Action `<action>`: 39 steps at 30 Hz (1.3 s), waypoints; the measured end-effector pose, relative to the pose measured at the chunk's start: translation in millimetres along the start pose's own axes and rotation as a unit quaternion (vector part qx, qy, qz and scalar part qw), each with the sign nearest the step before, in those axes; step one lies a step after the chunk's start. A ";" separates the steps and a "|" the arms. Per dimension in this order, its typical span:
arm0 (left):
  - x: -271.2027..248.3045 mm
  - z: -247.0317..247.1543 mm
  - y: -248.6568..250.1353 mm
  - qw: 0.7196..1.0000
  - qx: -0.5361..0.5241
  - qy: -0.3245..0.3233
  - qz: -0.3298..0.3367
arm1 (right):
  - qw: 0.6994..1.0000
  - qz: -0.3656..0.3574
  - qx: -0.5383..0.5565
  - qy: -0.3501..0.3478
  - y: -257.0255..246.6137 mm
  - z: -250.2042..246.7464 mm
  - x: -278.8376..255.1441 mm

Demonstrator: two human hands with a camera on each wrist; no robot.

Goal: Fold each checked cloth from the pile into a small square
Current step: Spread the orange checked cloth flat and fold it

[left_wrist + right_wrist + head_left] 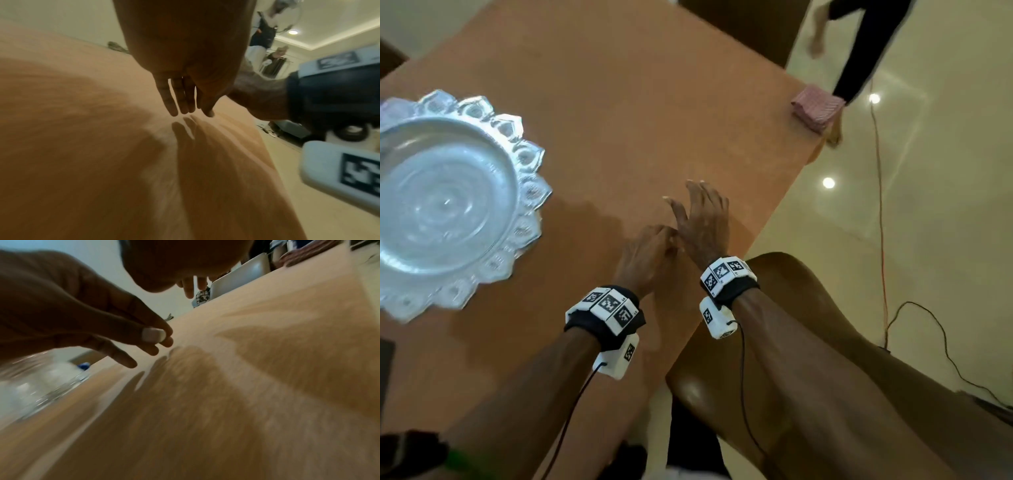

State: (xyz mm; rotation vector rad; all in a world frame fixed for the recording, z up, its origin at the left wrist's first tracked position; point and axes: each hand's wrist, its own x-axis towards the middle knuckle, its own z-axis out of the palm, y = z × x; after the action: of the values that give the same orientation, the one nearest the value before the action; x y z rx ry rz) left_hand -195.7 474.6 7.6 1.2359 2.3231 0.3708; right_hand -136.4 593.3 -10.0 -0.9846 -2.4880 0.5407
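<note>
a small stack of folded red-and-white checked cloths [816, 108] lies flat at the far right corner of the orange-brown tabletop [640, 113], its edges roughly squared, slightly blurred, sitting right at the tabletop's edge, well apart from both hands.

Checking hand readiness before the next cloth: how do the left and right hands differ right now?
The right hand reaches forward with fingers spread and straight; the left hand sits nearer the body with fingers loosely curled. Both hover over the bare table, holding nothing, far from the folded checked cloths.
</note>
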 end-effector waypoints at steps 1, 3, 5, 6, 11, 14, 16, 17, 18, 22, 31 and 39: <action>-22.8 3.5 -15.6 0.999 -0.019 0.028 -0.012 | 0.999 -0.040 -0.006 -0.003 -16.8 5.6 -21.2; -71.6 8.0 -40.3 0.996 -0.046 0.071 -0.038 | 0.993 -0.101 0.034 -0.049 -49.5 15.3 -57.9; -130.3 10.7 -63.6 0.985 -0.091 0.112 -0.093 | 0.984 -0.150 0.049 -0.085 -91.5 26.5 -106.5; -160.9 10.5 -75.5 0.977 -0.113 0.139 -0.117 | 0.977 -0.175 0.056 -0.112 -113.3 31.4 -132.3; -289.8 26.8 -144.6 0.914 -0.163 0.218 -0.302 | 0.911 -0.340 0.065 -0.222 -210.9 58.2 -224.6; -352.9 24.9 -179.6 0.847 -0.201 0.280 -0.405 | 0.871 -0.418 0.076 -0.248 -279.9 77.0 -259.9; -392.4 24.1 -200.8 0.814 -0.228 0.291 -0.447 | 0.842 -0.452 0.049 -0.290 -325.0 87.0 -278.3; -407.9 23.6 -210.4 0.804 -0.243 0.291 -0.459 | 0.830 -0.458 0.028 -0.318 -344.1 88.5 -282.8; -423.8 24.2 -219.4 0.791 -0.257 0.292 -0.472 | 0.824 -0.461 0.030 -0.328 -360.5 94.7 -287.0; -476.7 31.1 -247.3 0.752 -0.290 0.307 -0.506 | 0.838 -0.440 0.037 -0.321 -412.5 129.2 -293.9; -474.2 3.3 -304.8 0.763 -0.285 0.340 -0.470 | 0.897 -0.421 0.017 -0.129 -494.7 164.8 -248.7; -430.6 -61.0 -345.4 0.800 -0.220 0.372 -0.417 | 0.856 -0.417 -0.073 -0.297 -514.5 180.0 -193.3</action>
State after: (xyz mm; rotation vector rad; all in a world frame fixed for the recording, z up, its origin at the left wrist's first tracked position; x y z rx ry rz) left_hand -264.8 -76.0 27.7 -0.2943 2.8518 1.1181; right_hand -381.1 72.3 46.7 0.3609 -3.1671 0.3858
